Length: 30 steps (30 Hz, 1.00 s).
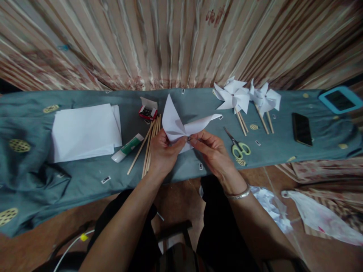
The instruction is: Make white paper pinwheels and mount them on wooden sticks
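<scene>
Both hands, left hand (164, 151) and right hand (211, 151), pinch folded paper (177, 122) above sticks (150, 145).

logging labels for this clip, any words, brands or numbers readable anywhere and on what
None can be read.
Glue tube: green band, print too blurred.
Small box: red side, no legible print.
Phone and tablet: screens dark.
Paper stack and the folded paper held by left hand and right hand: blank.

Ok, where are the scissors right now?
In the head view, the green-handled scissors lie on the blue-grey cloth, just right of the right hand and below the finished paper pinwheels.
</scene>
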{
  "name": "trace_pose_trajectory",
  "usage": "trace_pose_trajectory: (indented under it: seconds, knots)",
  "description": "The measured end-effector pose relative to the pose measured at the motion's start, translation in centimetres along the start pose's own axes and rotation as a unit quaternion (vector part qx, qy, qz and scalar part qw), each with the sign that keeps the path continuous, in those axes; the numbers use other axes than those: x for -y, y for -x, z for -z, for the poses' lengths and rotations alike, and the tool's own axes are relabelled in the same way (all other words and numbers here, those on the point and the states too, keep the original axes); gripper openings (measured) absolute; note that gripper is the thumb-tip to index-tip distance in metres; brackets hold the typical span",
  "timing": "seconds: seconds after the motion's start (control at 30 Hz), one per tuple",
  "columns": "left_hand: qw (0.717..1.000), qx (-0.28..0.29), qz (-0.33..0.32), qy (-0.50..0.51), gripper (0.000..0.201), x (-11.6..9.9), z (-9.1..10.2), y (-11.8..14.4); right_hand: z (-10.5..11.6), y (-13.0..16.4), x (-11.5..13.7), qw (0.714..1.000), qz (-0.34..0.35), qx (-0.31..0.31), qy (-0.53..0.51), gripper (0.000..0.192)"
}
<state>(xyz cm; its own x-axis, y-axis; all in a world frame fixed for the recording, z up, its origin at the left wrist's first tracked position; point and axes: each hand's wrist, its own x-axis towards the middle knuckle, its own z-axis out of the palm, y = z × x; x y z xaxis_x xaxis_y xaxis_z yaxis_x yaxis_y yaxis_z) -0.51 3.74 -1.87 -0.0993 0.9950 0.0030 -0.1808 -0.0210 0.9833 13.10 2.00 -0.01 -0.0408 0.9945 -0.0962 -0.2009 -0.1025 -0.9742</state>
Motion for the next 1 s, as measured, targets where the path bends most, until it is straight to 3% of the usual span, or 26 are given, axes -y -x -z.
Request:
trace_pose_trajectory:
  seconds: [0.7,1.0]
  knots:
    - [0.999,0.003,0.029,0.021,0.034,-0.65,-0.09,0.02,-0.23,0.03,-0.32,1.0,0.011,-0.002,0.025,0.028]
    - [0.997,0.042,0.057,0.043,0.044,-0.55,0.78,0.07,-0.33,0.04,-0.63,1.0,0.02,0.003,0.021,0.027]
